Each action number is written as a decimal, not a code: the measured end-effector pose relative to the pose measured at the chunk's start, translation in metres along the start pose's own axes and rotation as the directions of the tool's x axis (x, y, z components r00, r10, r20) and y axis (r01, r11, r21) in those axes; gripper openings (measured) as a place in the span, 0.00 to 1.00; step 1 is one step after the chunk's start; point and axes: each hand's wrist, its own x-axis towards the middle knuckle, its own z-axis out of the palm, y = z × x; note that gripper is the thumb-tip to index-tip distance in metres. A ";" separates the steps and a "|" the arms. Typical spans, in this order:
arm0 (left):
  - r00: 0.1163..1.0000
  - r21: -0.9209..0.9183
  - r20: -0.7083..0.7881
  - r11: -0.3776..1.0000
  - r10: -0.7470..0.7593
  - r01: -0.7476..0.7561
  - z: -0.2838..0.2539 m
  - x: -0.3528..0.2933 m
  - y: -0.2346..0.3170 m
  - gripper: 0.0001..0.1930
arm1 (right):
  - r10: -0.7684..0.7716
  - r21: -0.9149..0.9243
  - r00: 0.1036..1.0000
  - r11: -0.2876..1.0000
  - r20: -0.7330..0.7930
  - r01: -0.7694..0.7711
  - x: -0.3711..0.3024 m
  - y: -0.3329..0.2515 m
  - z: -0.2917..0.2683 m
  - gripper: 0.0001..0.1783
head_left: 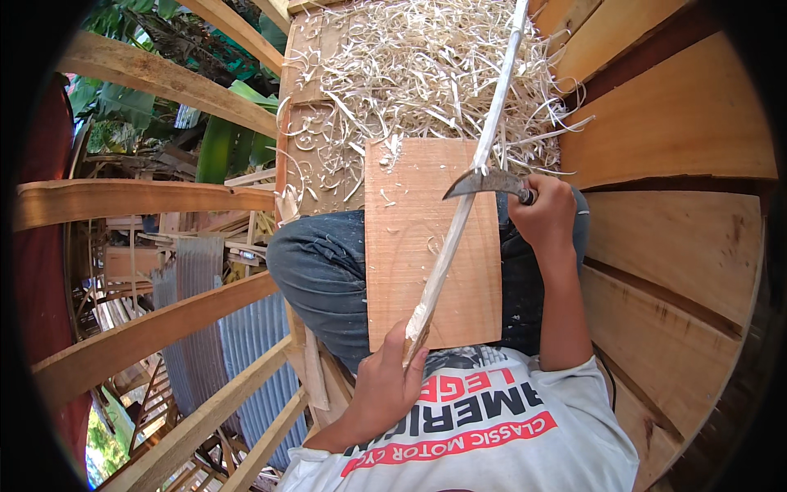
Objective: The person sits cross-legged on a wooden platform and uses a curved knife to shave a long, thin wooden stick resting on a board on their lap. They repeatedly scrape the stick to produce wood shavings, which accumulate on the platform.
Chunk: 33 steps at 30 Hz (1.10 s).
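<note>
Stick [448,252] slanted from six to one o'clock across the board [402,287] — left hand [387,392] gripped its lower end, right hand [548,211] clenched the curved knife [502,182]; shallow, even strokes probably served best.

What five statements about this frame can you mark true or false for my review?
1. The right hand grips a curved, dark metal knife. True.
2. The left hand is empty. False: it holds a long, pale wooden stick.
3. The stick passes over a flat, reddish-brown wooden board. True.
4. The knife's tip points right in the picture. False: it points left.
5. Pale, curly wood shavings lie beyond the board. True.
</note>
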 end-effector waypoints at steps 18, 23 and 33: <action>0.996 -0.041 -0.050 0.997 -0.071 0.069 -0.007 0.013 -0.012 0.19 | -0.214 0.112 0.923 0.976 0.319 0.188 -0.058 -0.039 -0.011 0.18; 0.995 -0.013 -0.032 0.995 -0.096 0.096 -0.010 0.015 -0.007 0.21 | -0.205 0.116 0.954 0.976 0.218 0.183 -0.039 -0.031 0.013 0.12; 0.998 -0.014 -0.046 0.999 -0.033 0.032 -0.003 0.013 -0.013 0.23 | 0.032 -0.075 0.987 0.997 0.155 -0.020 0.021 -0.012 0.016 0.12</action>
